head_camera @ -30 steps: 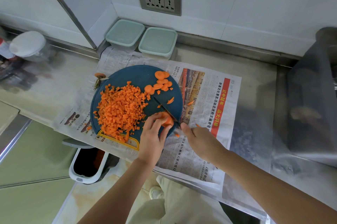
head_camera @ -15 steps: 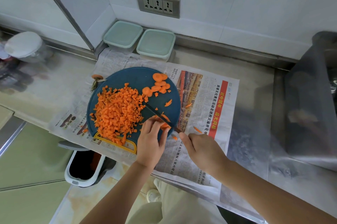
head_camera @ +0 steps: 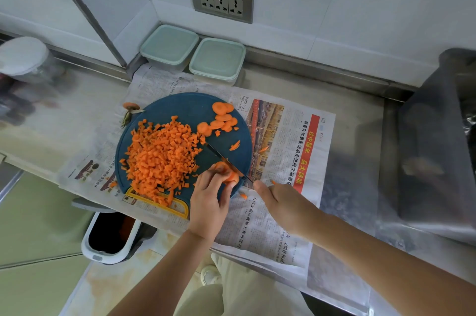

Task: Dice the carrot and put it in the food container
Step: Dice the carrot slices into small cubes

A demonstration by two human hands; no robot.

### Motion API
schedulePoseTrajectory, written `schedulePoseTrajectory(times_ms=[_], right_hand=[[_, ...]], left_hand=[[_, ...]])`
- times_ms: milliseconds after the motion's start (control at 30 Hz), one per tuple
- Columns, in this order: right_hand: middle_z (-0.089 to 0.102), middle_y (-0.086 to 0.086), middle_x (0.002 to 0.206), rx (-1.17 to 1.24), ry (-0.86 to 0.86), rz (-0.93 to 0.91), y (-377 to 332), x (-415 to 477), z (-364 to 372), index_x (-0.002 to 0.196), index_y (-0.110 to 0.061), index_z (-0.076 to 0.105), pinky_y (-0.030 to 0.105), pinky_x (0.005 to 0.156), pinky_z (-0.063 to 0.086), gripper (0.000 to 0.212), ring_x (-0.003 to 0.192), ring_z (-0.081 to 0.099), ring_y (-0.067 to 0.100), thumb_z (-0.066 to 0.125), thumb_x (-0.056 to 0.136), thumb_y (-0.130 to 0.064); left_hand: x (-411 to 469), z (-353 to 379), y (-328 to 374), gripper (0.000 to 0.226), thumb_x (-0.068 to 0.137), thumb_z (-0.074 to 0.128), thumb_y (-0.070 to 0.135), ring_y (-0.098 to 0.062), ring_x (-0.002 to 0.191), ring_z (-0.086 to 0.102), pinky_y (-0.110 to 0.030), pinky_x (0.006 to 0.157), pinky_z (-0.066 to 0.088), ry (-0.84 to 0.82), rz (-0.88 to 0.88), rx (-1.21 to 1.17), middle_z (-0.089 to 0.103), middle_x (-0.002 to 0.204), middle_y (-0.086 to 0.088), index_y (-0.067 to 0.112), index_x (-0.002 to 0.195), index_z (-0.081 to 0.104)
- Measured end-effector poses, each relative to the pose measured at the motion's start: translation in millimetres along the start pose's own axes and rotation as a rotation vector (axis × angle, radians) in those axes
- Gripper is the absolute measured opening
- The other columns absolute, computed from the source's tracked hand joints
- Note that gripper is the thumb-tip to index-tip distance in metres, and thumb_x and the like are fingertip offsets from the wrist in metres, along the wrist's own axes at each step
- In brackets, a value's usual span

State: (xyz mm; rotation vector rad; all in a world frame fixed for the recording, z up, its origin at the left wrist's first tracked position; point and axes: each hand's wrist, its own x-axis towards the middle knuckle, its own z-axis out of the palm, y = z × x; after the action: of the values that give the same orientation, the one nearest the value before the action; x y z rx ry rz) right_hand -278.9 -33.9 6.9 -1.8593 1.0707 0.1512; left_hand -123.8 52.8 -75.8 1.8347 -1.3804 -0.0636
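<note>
Small stack of carrot slices sits at the near right edge of the cutting board. Our left hand is over it, fingers curled down and pinning the stack. The knife lies diagonally across the board, edge right against the stack. Our right hand is closed round the handle (handle itself hidden in the fist).

The diced pile fills the left half of the board and spills onto the yellow grip at the near edge. Uncut rounds wait at the far right. One food container and a second container stand against the wall, well apart from the board, both with lids on.

The board sits on newspaper spread over the tabletop. A few stray bits already lie on the paper just off the board.

Our read: dicing is mostly done, transfer not started.

Risks:
- Fingertips are touching distance from the blade, and a short, rounded stack can roll mid-cut
- We're cutting at the board's rim, so pieces can hop onto the paper or towards the open bin below
- The pile is overloaded at the near edge, so any nudge sheds dice
- The board could creep on the paper under knife pressure
- Lids need a free hand before we scoop
</note>
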Motion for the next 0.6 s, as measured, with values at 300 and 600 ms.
schedulePoseTrajectory(times_ms=[300,600], right_hand=[[0.022,0.000,0.044,-0.043,-0.025,0.022,-6,5,5,0.051,-0.015,0.026,0.045,0.074,0.048,0.060,0.036,0.021,0.013,0.020,0.102,-0.047],[0.027,0.002,0.045,-0.108,-0.046,0.028,-9,26,8,0.052,-0.014,0.031,0.024,0.042,0.025,0.061,0.036,0.025,0.014,0.018,0.104,-0.044]], left_hand=[[-2,2,-4,0.017,0.088,0.059,0.024,-0.016,0.095,0.054,-0.023,0.080,0.048,0.027,0.002,-0.034,0.051,0.107,0.006,0.012,0.099,0.061],[-2,4,-2,0.020,0.089,0.061,0.023,-0.015,0.110,0.056,-0.027,0.093,0.049,0.054,-0.002,-0.083,0.054,0.115,0.006,0.008,0.100,0.069]])
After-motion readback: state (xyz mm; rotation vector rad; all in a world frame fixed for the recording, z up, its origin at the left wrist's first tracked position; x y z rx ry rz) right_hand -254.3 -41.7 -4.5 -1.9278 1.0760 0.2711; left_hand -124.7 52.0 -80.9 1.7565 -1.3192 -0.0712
